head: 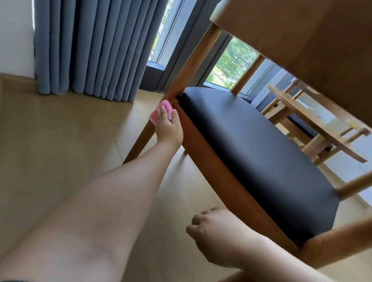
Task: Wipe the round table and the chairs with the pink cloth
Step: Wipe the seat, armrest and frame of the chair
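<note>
Head view is strongly tilted. A wooden chair (252, 141) w/ a black padded seat fills centre and right of frame; its backrest panel covers the upper right corner.

Left hand (169, 128), arm stretched from lower left toward centre, holds the pink cloth (160, 112) pressed against the chair frame at the seat's upper-left corner, right where the back post meets the rear leg. Fingers lie over the cloth, thumb on the side nearest the seat edge; the cloth sticks out above and left of the fingers.

Right hand (218, 236) is at lower centre, fingers curled, nothing visible in it. It sits just beside the seat's lower wooden rail; can't tell if it touches.

Round table (308, 117) shows only in part at mid-right, seen through the gap between backrest and seat, blurred, well apart from both hands.

Open room: pale floor (62, 136) is bare across the left half of frame and between the two arms. It is bounded upper left by a white wall (1, 42) and at top by a blue-grey curtain (89, 44) hanging to the floor. Dark-framed window (197, 43) stands right of the curtain, behind the chair posts.
</note>
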The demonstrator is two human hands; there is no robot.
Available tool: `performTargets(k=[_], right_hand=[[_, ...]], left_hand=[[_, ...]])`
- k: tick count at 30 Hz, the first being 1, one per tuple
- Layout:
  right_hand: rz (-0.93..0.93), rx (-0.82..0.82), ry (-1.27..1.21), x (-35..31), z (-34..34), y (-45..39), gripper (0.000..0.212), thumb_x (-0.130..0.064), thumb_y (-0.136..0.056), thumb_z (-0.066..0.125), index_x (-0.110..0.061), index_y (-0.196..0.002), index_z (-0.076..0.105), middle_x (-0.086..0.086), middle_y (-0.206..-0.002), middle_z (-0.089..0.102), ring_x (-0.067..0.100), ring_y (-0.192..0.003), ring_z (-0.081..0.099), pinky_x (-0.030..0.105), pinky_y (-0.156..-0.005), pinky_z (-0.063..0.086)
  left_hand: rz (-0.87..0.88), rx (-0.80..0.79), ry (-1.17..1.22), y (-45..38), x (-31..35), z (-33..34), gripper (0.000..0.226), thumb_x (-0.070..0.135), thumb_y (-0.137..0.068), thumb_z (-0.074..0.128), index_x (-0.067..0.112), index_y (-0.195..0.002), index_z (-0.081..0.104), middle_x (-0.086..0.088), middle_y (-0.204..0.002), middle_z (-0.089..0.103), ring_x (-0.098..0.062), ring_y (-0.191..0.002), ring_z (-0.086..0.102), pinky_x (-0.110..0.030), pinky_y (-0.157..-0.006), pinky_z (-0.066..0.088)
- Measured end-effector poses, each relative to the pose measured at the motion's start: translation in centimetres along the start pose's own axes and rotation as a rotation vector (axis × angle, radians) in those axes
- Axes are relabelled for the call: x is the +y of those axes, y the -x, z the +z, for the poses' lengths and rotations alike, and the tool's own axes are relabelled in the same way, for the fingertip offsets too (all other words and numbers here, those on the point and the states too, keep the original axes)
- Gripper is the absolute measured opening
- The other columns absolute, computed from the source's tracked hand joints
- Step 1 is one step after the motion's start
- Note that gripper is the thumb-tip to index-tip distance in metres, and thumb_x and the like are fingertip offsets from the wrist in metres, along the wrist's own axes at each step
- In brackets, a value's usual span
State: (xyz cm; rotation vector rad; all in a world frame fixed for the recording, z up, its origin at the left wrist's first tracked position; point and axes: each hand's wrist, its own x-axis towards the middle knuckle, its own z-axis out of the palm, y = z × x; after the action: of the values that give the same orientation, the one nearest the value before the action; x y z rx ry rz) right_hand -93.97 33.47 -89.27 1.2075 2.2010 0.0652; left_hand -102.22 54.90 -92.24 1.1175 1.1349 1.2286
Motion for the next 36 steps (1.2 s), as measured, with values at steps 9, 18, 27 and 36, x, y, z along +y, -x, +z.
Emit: performTargets(k=[9, 18, 27, 36], right_hand=[[-0.034, -0.01, -0.059, 0.1, 2.5, 1.0, 0.021, -0.013, -0.094, 0.042, -0.009, -0.106, 0.058, 0.01, -0.093, 0.056, 0.03, -0.078, 0.052, 0.04, -0.074, 0.044], [-0.09, 0.047, -0.104, -1.0, 3.3, 3.2, 0.016, -0.019, -0.094, 0.051, -0.011, -0.105, 0.06, 0.006, -0.087, 0.056, 0.022, -0.072, 0.052, 0.037, -0.07, 0.049], [-0.156, 0.072, -0.105, -4.1, 6.8, 10.7, 0.018, -0.016, -0.095, 0.047, -0.01, -0.098, 0.063, 0.007, -0.083, 0.057, 0.029, -0.072, 0.055, 0.042, -0.071, 0.051], [-0.147, 0.033, -0.122, -5.1, 10.0, 15.2, 0.018, -0.01, -0.097, 0.043, -0.006, -0.095, 0.061, 0.005, -0.086, 0.057, 0.026, -0.074, 0.05, 0.041, -0.077, 0.048]], left_hand=[[0.13, 0.093, -0.221, -2.4, 0.3, 2.9, 0.056, 0.036, -0.104, 0.015, 0.014, -0.152, -0.003, -0.005, -0.161, -0.005, -0.026, -0.145, -0.015, -0.047, -0.118, -0.004], [0.195, 0.025, -0.25, 2.6, -0.6, 4.6, 0.057, 0.034, -0.105, 0.016, 0.012, -0.151, -0.006, -0.005, -0.16, -0.009, -0.02, -0.147, -0.011, -0.039, -0.118, -0.01], [0.105, -0.002, -0.174, 14.4, -0.5, 8.7, 0.056, 0.033, -0.105, 0.015, 0.014, -0.15, -0.011, -0.002, -0.159, -0.016, -0.016, -0.146, -0.013, -0.036, -0.119, -0.008], [0.104, -0.089, -0.22, 26.9, -1.8, 14.4, 0.06, 0.035, -0.104, 0.016, 0.013, -0.148, -0.018, 0.0, -0.156, -0.027, -0.012, -0.143, -0.023, -0.026, -0.112, -0.02]])
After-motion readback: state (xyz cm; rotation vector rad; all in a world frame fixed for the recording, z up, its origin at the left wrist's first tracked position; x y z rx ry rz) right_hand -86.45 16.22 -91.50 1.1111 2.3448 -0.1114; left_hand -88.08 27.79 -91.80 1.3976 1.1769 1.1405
